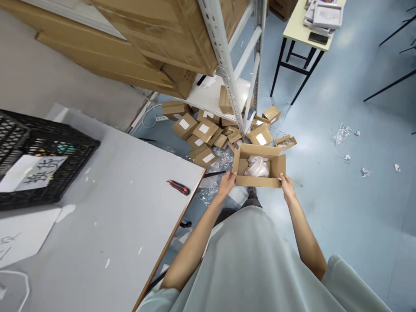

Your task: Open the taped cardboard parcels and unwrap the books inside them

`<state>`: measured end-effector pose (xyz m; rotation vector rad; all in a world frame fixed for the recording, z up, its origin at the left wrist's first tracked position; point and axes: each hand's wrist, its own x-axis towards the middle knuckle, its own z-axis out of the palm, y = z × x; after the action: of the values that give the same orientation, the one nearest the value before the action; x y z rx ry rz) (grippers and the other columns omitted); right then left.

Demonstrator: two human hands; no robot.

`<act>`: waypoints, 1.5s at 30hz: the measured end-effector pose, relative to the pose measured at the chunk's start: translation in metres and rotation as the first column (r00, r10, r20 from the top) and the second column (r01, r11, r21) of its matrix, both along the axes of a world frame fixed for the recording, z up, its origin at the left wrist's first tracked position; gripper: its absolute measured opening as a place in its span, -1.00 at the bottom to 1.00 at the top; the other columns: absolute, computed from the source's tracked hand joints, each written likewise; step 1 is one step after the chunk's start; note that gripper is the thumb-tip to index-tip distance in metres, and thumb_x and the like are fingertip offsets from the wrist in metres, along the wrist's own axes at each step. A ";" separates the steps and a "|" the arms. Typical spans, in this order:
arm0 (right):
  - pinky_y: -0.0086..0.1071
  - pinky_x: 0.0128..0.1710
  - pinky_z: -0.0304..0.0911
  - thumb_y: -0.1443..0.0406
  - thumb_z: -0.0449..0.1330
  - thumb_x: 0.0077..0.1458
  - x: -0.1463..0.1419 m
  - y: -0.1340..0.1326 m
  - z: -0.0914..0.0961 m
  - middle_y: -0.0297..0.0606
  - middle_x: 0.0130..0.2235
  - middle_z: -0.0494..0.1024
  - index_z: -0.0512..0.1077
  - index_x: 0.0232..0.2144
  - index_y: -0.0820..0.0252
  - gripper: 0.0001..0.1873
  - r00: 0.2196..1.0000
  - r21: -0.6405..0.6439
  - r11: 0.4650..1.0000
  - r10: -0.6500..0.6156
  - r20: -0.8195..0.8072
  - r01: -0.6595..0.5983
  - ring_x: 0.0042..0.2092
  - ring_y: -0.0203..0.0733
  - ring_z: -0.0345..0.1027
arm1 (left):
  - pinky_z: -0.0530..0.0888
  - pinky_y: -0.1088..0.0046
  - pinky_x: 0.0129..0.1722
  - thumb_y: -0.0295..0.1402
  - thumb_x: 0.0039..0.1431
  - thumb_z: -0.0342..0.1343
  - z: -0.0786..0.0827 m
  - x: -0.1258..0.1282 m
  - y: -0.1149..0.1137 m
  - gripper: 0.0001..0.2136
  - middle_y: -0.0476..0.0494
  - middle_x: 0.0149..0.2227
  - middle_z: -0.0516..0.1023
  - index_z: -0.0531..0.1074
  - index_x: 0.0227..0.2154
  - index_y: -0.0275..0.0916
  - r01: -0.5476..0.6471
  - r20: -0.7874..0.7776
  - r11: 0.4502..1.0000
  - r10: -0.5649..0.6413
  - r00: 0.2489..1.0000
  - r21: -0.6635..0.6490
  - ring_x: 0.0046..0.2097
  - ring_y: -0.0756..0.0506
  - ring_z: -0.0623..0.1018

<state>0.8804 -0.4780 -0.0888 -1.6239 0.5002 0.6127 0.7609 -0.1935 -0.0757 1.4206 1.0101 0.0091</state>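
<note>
Between my two hands is an open cardboard box, held out in front of my body above the floor. Inside it lies a whitish, crumpled plastic-wrapped bundle; what the wrapping contains cannot be made out. My left hand grips the box's near left corner. At the near right corner, my right hand is closed on the box wall. To the left, a red and black utility knife lies on the grey table, apart from both hands.
Several small cardboard boxes are heaped on the floor by a metal shelf. A black crate stands on the table. A yellow table with frames and a phone is at the back. Plastic scraps litter the floor.
</note>
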 end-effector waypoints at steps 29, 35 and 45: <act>-0.12 0.06 0.58 -0.03 0.43 0.18 -0.048 0.208 0.015 -0.08 -0.09 0.81 0.62 -0.20 0.08 -0.65 0.727 0.253 0.734 0.672 -0.140 -0.630 -0.04 0.04 0.74 | 0.64 0.04 0.09 0.45 -0.02 0.29 0.070 -0.240 -0.031 -0.28 -0.36 -0.11 0.77 0.65 -0.25 -0.20 -0.599 0.008 0.800 0.599 0.801 0.047 -0.03 -0.36 0.74; -0.18 0.00 0.58 -0.06 0.48 0.05 -0.110 0.235 0.041 -0.10 -0.07 0.80 0.64 -0.19 0.08 -0.57 0.607 0.265 0.598 0.793 -0.054 -0.757 -0.07 0.02 0.74 | 0.61 0.11 0.13 0.30 -0.12 0.46 0.069 -0.293 -0.054 -0.41 -0.26 -0.19 0.76 0.54 -0.38 -0.15 -0.775 0.075 0.632 0.773 0.629 -0.009 -0.01 -0.30 0.73; -0.14 0.03 0.57 -0.19 0.49 0.03 -0.325 0.287 0.118 -0.11 -0.01 0.80 0.67 -0.11 0.06 -0.43 0.253 0.258 0.203 0.951 0.179 -0.945 -0.03 0.05 0.72 | 0.59 0.20 0.09 0.13 0.12 0.41 0.095 -0.461 -0.056 -0.56 -0.21 -0.15 0.73 0.47 -0.35 -0.14 -0.913 0.425 0.403 0.839 0.341 -0.064 -0.05 -0.22 0.71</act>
<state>0.5553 -0.1908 0.0293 -1.4479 -0.7471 1.5638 0.3001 -0.2500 0.0189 0.7747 1.3428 1.2192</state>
